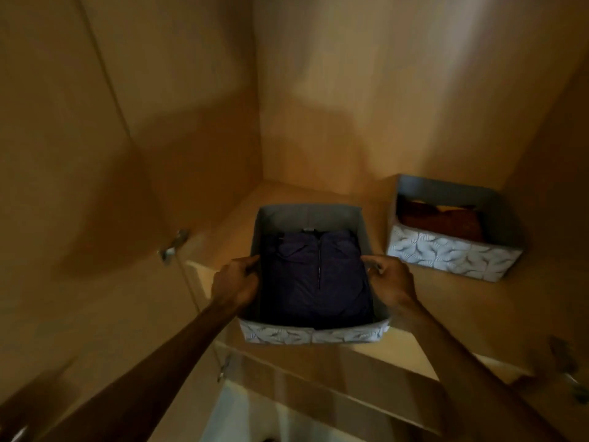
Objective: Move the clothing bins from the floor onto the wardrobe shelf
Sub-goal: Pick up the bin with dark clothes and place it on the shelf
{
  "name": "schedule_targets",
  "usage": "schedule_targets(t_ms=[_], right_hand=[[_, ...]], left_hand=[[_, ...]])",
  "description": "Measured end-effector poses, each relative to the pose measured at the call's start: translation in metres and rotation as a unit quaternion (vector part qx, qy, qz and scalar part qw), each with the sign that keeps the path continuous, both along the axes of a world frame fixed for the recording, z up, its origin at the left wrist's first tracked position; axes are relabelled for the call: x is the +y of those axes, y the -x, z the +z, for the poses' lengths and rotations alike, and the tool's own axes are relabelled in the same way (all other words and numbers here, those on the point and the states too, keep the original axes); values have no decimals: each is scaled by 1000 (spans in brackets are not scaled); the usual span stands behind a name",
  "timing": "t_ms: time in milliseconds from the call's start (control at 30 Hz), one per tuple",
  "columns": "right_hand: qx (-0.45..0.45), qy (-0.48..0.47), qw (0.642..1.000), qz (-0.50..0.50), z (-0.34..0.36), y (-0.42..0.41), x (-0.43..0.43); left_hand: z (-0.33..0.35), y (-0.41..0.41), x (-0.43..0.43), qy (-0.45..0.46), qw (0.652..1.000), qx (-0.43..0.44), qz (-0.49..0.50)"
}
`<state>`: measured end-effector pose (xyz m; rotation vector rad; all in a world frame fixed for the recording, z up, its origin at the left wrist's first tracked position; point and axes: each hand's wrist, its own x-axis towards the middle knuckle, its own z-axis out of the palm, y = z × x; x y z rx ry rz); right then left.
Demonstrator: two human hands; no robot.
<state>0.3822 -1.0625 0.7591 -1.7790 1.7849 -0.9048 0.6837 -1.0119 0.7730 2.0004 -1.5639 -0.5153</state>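
Gripping bin [310, 335] — left hand [237, 283], right hand [390, 279]; possible collar label [308, 230], blurred.

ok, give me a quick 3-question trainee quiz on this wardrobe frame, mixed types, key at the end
1. True or false: the left hand and the right hand each grip a side wall of the bin with the dark garment.
2. Where is the bin with the reddish clothes? A) on the shelf, right of the held bin; B) on the floor; C) stacked in the held bin.
3. How many bins are in view?
Key: 1 true; 2 A; 3 two.
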Motion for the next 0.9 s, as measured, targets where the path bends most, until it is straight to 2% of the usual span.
schedule_targets(t_ms=[67,133,233,267,367,433,500,567,667,767,900], right_hand=[[16,-17,999,-26,-1,7,-32],[1,-43,999,-31,2,11,-55],[-49,-69,996,-8,7,12,-74],[-54,-79,995,12,7,13,-76],[-19,-124,987,103,4,22,-81],[65,-129,979,144,-5,31,-87],[150,-87,975,141,-15,37,-98],[196,-40,975,100,-19,36,-106],[247,41,968,12,-27,25,-110],[270,88,959,2,-42,9,-107],[357,78,930,-38,-44,3,-111]], left_hand=[[2,3,-53,4,999,6,-49],[7,11,-93,-9,991,69,-115],[11,26,-134,-77,953,139,-259],[10,27,-144,-92,941,121,-303],[-5,21,-172,-84,911,-5,-403],[-22,18,-189,-54,919,-36,-389],[-31,22,-201,-2,948,-64,-310],[-35,30,-207,65,965,-110,-229],[-43,44,-204,128,964,-167,-162],[-61,51,-198,151,946,-231,-168],[-70,41,-208,124,936,-236,-231]])
